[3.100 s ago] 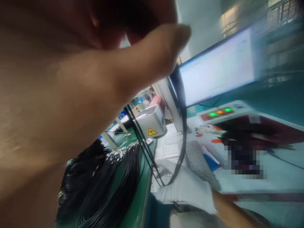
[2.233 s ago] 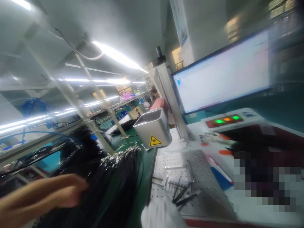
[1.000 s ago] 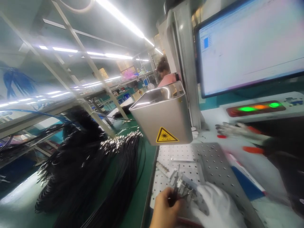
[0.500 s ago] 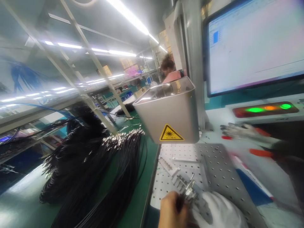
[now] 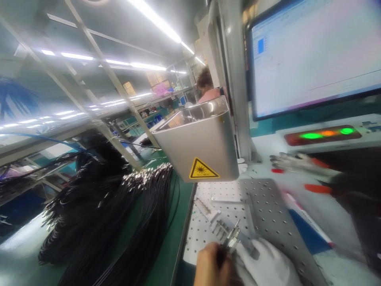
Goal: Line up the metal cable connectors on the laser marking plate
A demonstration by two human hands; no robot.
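Now, step in hand: looks like seating metal connectors (image 5: 233,235) in the toothed fixture (image 5: 219,227), below the laser head (image 5: 199,147) on the viewer's side.
Left hand (image 5: 212,260): bare, fingers pinched round the connectors; lower part blurred.
Right hand (image 5: 268,260): gloved in white, curled beside the fixture's near end; can't tell whether it grips.
Next move: calls for lining connectors up with the slots, light pressure, fixture kept steady.
Plate (image 5: 276,222): flat grey metal, round-hole grid, under and right of the laser head.
Cables (image 5: 154,198): thin, black, silver-tipped, heaped left of the laser head.
Laser head: smooth grey box, rounded corners.
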